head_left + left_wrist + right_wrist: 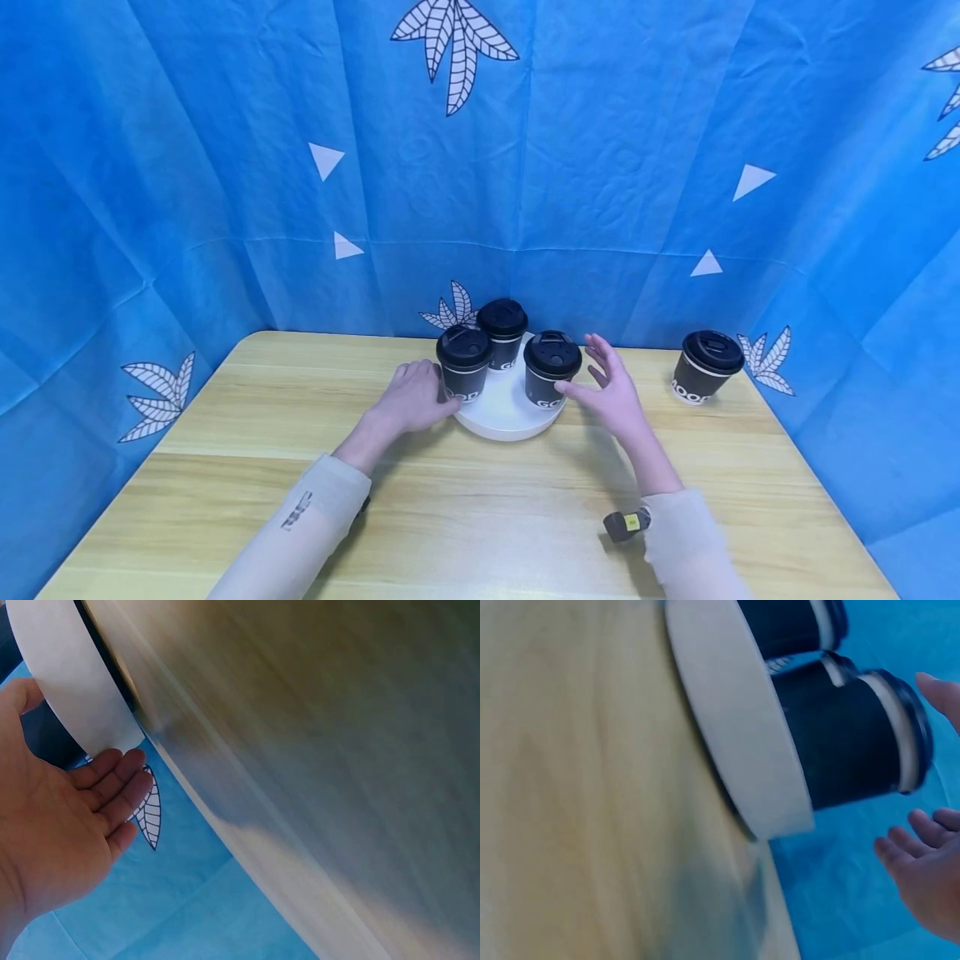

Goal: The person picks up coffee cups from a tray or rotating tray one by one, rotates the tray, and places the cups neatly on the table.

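Note:
Three black lidded paper cups stand upright on a round white tray (pixel 504 421): a left cup (pixel 464 367), a back cup (pixel 503 329) and a right cup (pixel 552 371). My left hand (pixel 411 400) is beside the left cup, thumb near its base and fingers loosely bent. In the left wrist view, the palm of my left hand (pixel 71 825) shows, its fingertips by the tray's edge; contact is unclear. To the right of the right cup is my right hand (pixel 611 396), thumb and fingers spread. A gap separates my right hand (pixel 930 862) from that cup (pixel 847 735) in the right wrist view.
Another black lidded cup (pixel 705 367) stands by itself at the table's back right. The wooden table (pixel 480 517) ends at a blue curtain (pixel 600 167) with white leaf prints. A small black device (pixel 624 525) sits at my right wrist.

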`<control>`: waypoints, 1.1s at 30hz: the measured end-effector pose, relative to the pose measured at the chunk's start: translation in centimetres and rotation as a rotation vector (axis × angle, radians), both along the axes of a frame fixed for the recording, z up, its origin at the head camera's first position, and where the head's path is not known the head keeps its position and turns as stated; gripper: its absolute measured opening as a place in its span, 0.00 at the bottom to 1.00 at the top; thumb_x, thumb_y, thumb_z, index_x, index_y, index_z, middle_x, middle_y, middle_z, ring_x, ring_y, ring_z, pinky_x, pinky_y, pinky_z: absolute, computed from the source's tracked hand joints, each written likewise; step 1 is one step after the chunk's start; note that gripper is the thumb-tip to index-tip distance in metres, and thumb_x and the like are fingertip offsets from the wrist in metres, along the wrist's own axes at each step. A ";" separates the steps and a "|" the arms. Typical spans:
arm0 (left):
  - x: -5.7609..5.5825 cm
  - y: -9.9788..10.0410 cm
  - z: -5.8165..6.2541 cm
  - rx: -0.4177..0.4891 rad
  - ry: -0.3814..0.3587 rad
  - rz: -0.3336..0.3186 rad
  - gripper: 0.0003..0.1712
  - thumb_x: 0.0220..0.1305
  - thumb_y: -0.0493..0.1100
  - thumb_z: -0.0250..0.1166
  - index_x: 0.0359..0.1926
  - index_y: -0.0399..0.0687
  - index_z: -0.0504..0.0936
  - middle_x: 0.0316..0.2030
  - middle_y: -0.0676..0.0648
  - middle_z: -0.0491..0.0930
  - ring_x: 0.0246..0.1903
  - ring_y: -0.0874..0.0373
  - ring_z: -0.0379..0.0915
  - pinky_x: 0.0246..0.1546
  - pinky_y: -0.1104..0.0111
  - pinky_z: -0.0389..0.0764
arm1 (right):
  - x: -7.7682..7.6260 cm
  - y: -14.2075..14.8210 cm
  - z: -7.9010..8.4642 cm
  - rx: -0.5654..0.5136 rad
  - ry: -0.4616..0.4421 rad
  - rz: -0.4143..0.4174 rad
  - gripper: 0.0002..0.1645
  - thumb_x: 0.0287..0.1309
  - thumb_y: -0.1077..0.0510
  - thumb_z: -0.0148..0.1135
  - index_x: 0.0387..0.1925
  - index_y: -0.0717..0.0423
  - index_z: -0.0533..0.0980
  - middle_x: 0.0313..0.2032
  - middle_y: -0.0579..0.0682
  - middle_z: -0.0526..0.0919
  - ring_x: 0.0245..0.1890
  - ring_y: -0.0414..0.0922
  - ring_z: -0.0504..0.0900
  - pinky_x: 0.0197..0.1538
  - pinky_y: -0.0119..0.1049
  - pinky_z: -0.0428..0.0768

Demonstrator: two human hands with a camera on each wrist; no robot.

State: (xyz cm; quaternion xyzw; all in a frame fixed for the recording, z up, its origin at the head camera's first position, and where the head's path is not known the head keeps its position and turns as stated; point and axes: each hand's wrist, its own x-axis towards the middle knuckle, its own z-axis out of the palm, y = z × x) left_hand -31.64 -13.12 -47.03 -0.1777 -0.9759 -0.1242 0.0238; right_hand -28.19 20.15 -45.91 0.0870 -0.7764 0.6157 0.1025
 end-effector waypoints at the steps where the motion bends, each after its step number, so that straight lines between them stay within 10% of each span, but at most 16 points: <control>1: 0.0 0.0 0.0 0.001 0.000 0.000 0.39 0.65 0.68 0.62 0.54 0.36 0.76 0.44 0.45 0.74 0.50 0.47 0.69 0.64 0.52 0.66 | 0.0 -0.3 -0.1 -0.009 -0.003 -0.009 0.61 0.55 0.58 0.79 0.82 0.54 0.51 0.79 0.54 0.59 0.79 0.52 0.56 0.78 0.50 0.59; 33: -0.2 0.0 -0.2 -0.003 -0.004 0.001 0.39 0.64 0.69 0.62 0.53 0.35 0.76 0.44 0.44 0.74 0.50 0.47 0.68 0.64 0.52 0.66 | -0.7 -3.4 -2.9 -0.032 -0.056 -0.047 0.55 0.57 0.60 0.77 0.79 0.56 0.56 0.77 0.59 0.61 0.78 0.58 0.59 0.78 0.53 0.60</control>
